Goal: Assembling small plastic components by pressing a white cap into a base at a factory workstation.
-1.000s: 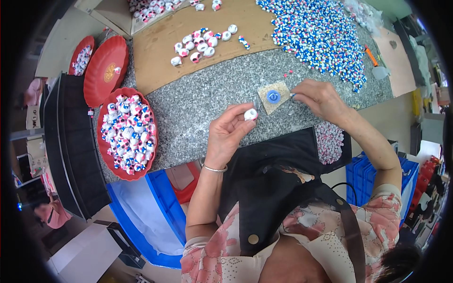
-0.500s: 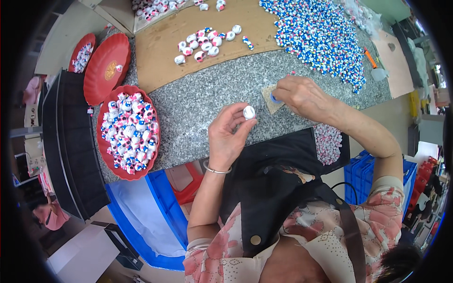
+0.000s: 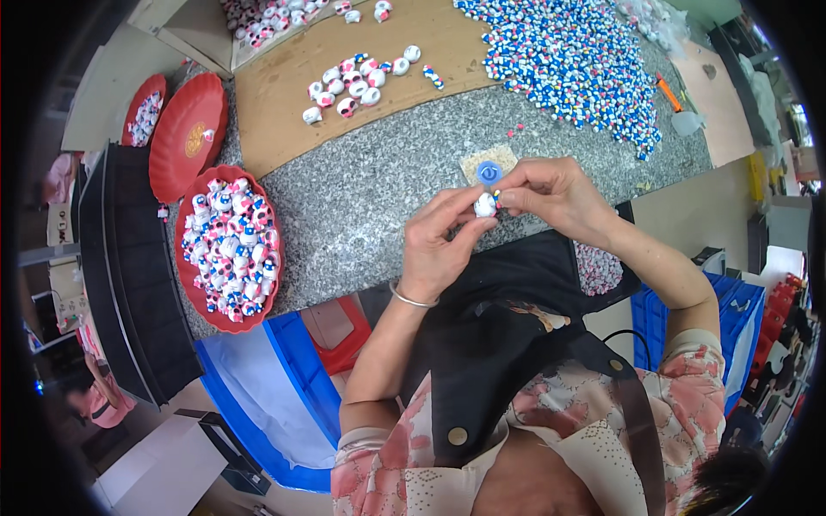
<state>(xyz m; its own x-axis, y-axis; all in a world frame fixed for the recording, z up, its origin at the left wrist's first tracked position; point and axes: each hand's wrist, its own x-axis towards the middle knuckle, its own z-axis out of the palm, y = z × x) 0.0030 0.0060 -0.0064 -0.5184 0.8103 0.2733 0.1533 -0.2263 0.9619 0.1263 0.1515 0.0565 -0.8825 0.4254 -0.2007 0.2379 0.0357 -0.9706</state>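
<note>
My left hand [image 3: 437, 243] pinches a small white round toy head [image 3: 484, 205] between thumb and fingertips. My right hand [image 3: 557, 199] is closed at the head's right side, its fingertips pressing a tiny blue-and-yellow piece [image 3: 497, 197] against it; the fingers partly hide that piece. Just beyond the fingers, a round blue cap [image 3: 489, 173] rests on a beige square pad [image 3: 470, 162] on the speckled stone worktop [image 3: 344, 189].
Left stands a scalloped red tray [image 3: 277, 236] heaped with white, blue and pink figures [image 3: 228, 249]; behind it is another red tray [image 3: 182, 142]. More white heads [image 3: 353, 84] lie on cardboard [image 3: 275, 116]. Far right spreads a pile of small blue-and-white pieces [image 3: 568, 73], near an orange-handled tool [image 3: 668, 93].
My right hand has come from the blue cap toward the white head, and now meets it with a tiny piece. My left hand has moved right with the head. The cap now shows uncovered.
</note>
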